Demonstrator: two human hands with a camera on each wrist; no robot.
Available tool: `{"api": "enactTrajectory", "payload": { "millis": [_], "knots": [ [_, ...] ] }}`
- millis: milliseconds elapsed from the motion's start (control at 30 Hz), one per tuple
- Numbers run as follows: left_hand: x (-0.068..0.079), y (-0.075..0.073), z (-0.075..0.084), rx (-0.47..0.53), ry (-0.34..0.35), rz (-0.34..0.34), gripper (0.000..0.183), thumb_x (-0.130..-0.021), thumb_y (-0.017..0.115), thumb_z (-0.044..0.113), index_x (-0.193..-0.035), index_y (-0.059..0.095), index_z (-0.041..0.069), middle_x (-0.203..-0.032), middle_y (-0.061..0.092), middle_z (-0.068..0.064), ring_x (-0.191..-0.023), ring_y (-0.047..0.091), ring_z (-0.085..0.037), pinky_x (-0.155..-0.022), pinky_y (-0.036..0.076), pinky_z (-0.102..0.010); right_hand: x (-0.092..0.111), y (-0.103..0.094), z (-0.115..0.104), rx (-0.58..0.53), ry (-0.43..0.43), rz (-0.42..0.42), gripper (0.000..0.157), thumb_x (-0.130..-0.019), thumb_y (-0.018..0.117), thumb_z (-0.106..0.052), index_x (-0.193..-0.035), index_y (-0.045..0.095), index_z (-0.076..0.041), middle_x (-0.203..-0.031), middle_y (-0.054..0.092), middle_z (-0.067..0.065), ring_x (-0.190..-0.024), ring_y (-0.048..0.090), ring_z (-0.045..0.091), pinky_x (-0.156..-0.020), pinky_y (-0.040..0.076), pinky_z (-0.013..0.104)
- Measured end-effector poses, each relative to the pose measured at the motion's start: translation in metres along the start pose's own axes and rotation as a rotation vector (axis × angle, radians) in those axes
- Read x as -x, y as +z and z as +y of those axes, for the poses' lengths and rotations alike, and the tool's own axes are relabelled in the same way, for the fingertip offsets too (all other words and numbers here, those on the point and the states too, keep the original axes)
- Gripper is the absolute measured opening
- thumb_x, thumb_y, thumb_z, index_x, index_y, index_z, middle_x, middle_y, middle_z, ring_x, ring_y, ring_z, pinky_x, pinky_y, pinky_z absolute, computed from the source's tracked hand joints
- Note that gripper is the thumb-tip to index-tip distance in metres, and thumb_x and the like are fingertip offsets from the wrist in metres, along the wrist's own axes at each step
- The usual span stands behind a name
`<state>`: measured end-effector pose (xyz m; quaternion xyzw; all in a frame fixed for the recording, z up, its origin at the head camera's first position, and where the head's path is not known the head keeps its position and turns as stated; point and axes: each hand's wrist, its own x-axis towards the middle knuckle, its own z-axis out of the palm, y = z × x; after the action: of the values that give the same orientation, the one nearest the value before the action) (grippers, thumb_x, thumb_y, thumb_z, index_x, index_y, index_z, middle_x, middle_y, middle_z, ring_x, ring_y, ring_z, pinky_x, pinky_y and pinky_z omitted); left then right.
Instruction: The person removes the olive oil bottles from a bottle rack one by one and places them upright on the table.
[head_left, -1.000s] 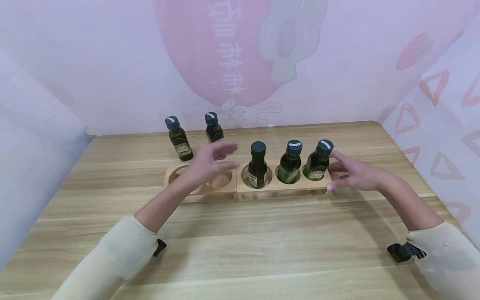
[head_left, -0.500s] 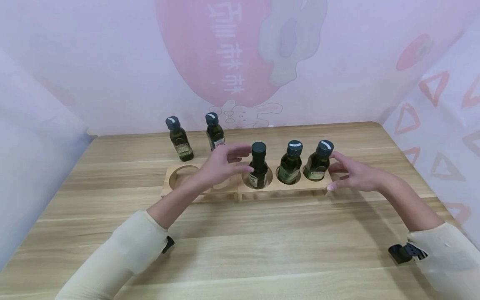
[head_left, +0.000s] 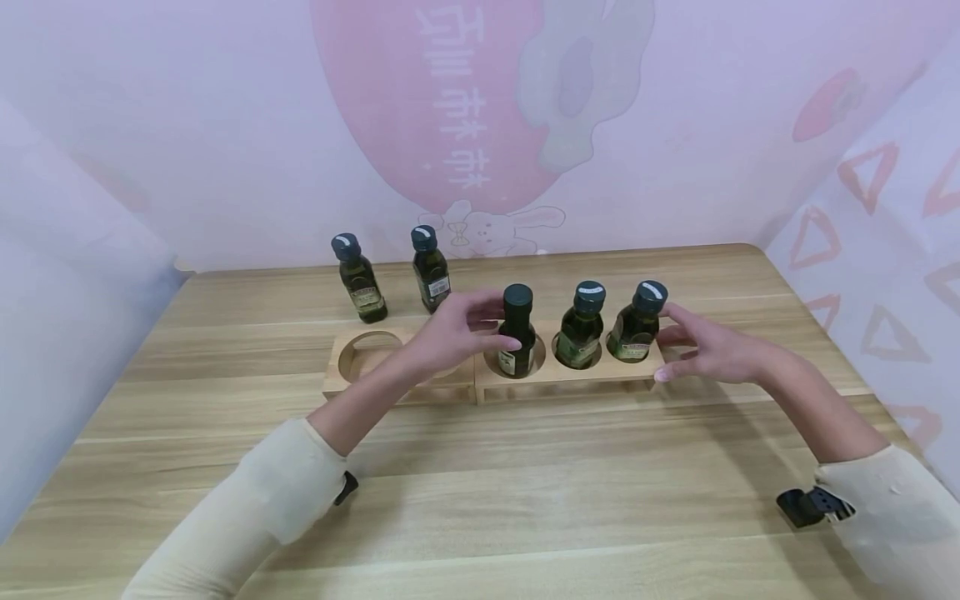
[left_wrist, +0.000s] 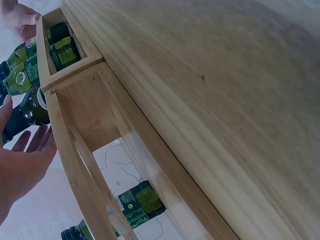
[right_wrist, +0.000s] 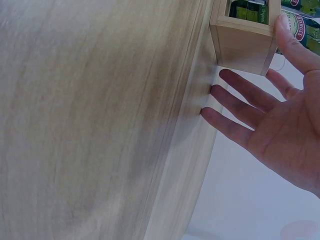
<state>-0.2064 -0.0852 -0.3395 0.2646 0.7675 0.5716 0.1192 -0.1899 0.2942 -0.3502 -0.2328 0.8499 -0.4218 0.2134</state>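
Observation:
My left hand [head_left: 459, 329] is at the dark-capped green glass bottle [head_left: 517, 337] in the left hole of the right wooden rack [head_left: 555, 379]. Its thumb passes in front of the bottle and its fingers reach behind. In the left wrist view, fingers and thumb stand spread on either side of the bottle. My right hand [head_left: 708, 343] is at the right end of this rack; in the right wrist view its thumb lies at the rack's top corner and its other fingers extend loosely. Two more green bottles, a middle one [head_left: 577, 333] and a right one [head_left: 636, 329], stand in the same rack.
A left wooden rack [head_left: 333, 377] adjoins the right one, partly covered by my left forearm. Behind it two green bottles, a left one [head_left: 362, 287] and a right one [head_left: 431, 271], stand on the wooden table [head_left: 525, 500]. A printed cloth [head_left: 247, 125] hangs at the back.
My left hand has moved right, from over the left rack to the dark-capped bottle in the right rack. My right hand and the bottles have stayed in place.

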Motion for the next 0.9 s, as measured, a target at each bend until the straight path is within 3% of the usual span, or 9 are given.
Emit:
{"api": "enactTrajectory", "payload": {
  "millis": [300, 900],
  "knots": [
    [-0.0009, 0.0049, 0.0025, -0.027, 0.004, -0.004, 0.047, -0.088, 0.08, -0.004, -0.132, 0.063, -0.009, -0.122, 0.071, -0.023, -0.117, 0.069, -0.035, -0.105, 0.055, -0.039, 0.0001, 0.0004, 0.0001, 0.004, 0.002, 0.001, 0.081, -0.092, 0.076, -0.005, -0.154, 0.024, 0.001, -0.142, 0.05, 0.041, -0.14, 0.04, 0.058, -0.11, 0.04, 0.069],
    [-0.0069, 0.0103, -0.0025, -0.06, -0.02, 0.031, 0.036, -0.097, 0.072, 0.004, -0.13, 0.066, -0.008, -0.122, 0.073, -0.022, -0.115, 0.07, -0.033, -0.103, 0.056, -0.038, 0.0002, 0.0005, 0.0006, 0.003, 0.012, 0.002, 0.083, -0.092, 0.077, -0.005, -0.155, 0.022, 0.001, -0.143, 0.049, 0.042, -0.14, 0.039, 0.058, -0.111, 0.039, 0.069]
  ]
}}
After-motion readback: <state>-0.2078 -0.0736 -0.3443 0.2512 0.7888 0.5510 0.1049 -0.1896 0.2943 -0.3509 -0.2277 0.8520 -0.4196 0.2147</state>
